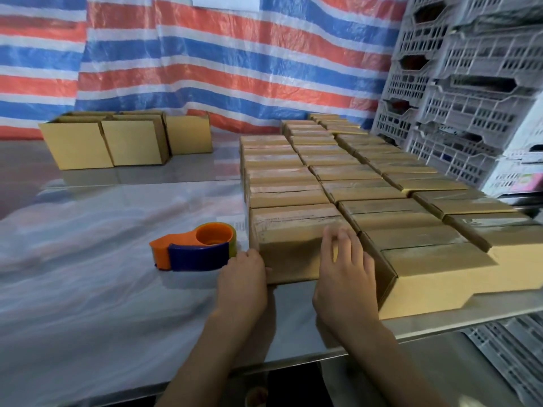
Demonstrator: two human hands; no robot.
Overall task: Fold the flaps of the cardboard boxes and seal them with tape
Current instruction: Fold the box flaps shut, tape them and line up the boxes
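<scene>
Brown taped box [293, 227] seems sealed, left hand [244, 274] gripping its corner, right hand [345, 271] pressing flat-fingered; next likely needs an open box [132, 145] and the tape dispenser [194, 249].

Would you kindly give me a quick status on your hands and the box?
Left hand at near box, left corner; right hand on its front top edge. Flaps down, tape on top. Tape dispenser idle beside left hand.
</scene>
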